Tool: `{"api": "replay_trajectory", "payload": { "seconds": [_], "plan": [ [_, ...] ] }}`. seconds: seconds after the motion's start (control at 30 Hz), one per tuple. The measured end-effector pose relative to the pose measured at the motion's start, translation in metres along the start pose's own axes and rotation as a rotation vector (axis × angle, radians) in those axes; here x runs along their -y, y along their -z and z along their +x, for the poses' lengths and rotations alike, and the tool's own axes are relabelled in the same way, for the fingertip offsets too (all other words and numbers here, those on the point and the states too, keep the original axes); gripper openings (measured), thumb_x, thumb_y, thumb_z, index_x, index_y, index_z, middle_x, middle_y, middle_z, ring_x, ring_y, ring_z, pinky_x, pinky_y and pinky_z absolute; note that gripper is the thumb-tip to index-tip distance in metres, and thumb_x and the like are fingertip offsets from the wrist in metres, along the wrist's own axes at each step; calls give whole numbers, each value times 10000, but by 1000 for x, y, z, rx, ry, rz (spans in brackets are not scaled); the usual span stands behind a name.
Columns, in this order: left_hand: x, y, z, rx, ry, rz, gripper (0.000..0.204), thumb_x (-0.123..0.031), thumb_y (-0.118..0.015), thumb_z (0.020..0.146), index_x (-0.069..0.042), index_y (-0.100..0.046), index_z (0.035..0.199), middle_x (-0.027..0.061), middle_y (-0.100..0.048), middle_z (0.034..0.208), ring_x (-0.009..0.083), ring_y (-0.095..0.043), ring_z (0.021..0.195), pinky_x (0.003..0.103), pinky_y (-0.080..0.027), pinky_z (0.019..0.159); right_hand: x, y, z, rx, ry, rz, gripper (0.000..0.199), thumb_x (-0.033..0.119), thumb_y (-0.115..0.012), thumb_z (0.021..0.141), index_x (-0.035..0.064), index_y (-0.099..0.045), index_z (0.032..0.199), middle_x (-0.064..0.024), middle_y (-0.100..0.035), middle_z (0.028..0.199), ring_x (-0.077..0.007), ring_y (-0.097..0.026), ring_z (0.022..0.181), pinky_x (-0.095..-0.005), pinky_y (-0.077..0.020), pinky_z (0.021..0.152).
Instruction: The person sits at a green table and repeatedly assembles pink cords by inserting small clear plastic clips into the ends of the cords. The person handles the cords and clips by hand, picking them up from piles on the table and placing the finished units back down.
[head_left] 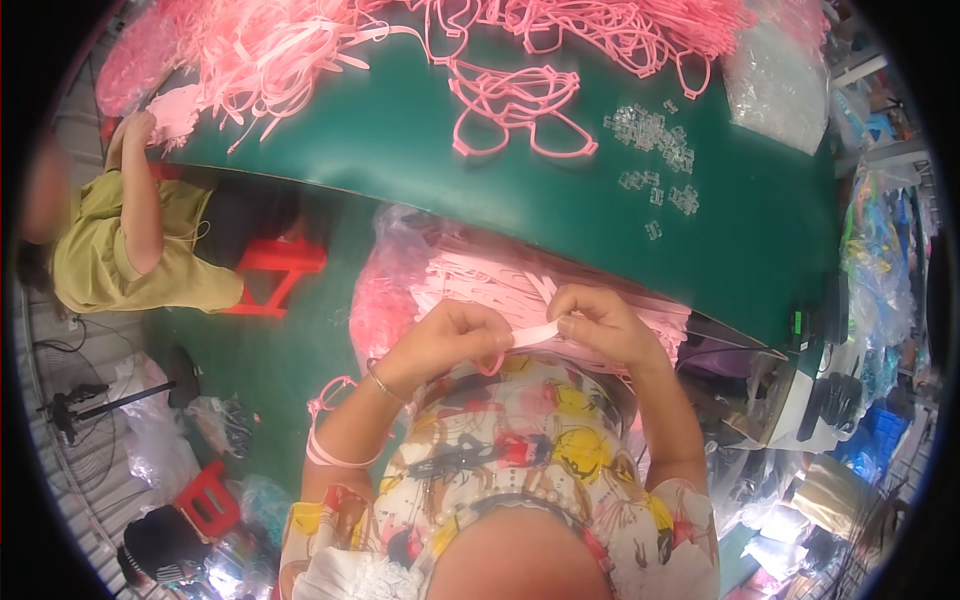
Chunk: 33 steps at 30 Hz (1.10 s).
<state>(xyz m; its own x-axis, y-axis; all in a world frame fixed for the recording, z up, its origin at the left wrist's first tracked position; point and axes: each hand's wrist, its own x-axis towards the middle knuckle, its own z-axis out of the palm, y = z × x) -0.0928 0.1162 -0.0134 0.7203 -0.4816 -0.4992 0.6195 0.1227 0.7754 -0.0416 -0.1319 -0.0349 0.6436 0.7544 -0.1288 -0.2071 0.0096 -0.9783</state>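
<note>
In front of my body, my left hand (466,332) and my right hand (604,328) pinch a pale pink strap (535,335). A short flat length of it spans the gap between my fingers, and a darker pink loop (489,365) hangs below my left hand. Behind my hands lies a thick heap of pale pink straps (470,275), partly in a clear plastic bag (392,250). Another pink loop (330,450) hangs around my left forearm, above a thin bracelet (378,378).
On the green table (400,130) lie pink goggle-shaped frames (524,115), small clear plastic clips (652,140) and a big pile of pink straps (260,60). A plastic bag (775,90) is at the far right. A co-worker (140,240) sits left, near a red stool (275,270).
</note>
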Motion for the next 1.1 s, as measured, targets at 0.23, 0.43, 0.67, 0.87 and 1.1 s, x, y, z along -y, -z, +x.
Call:
{"api": "replay_trajectory", "payload": {
  "seconds": [0.23,0.43,0.67,0.87,1.1],
  "plan": [
    [-7,-2,-5,-25,-82,212,149,-144,-649,857,-16,-685,791,35,-627,724,106,-595,691,236,-449,627,19,6,-3,39,-32,-74,132,80,-554,896,-8,-592,987,-46,-604,936,-119,-537,882,-275,-439,808],
    [-5,-2,-13,13,-14,108,145,-142,-651,848,-24,-671,767,26,-628,734,97,-581,702,234,-431,634,24,6,-2,76,17,-168,159,40,-544,876,-5,-602,1018,-67,-633,951,-140,-576,881,-292,-462,804],
    [-2,-3,-15,1,-1,45,120,-123,-654,847,-28,-665,774,27,-622,751,95,-579,670,219,-419,598,26,5,-6,28,4,-194,173,35,-563,866,-5,-605,1028,-80,-641,952,-146,-591,891,-301,-473,796],
    [1,-7,-12,12,-8,-24,90,-89,-639,851,-24,-659,791,45,-622,756,114,-598,660,233,-443,590,28,7,-8,0,5,-193,173,25,-564,865,-9,-606,1029,-78,-644,952,-144,-593,902,-293,-473,814],
    [6,-7,-12,-2,-43,-57,94,-79,-632,850,-20,-653,780,58,-624,759,119,-596,650,238,-460,600,27,7,-7,-15,-1,-191,165,20,-562,863,-14,-608,1018,-74,-646,945,-134,-593,905,-287,-471,819]
  ]
}}
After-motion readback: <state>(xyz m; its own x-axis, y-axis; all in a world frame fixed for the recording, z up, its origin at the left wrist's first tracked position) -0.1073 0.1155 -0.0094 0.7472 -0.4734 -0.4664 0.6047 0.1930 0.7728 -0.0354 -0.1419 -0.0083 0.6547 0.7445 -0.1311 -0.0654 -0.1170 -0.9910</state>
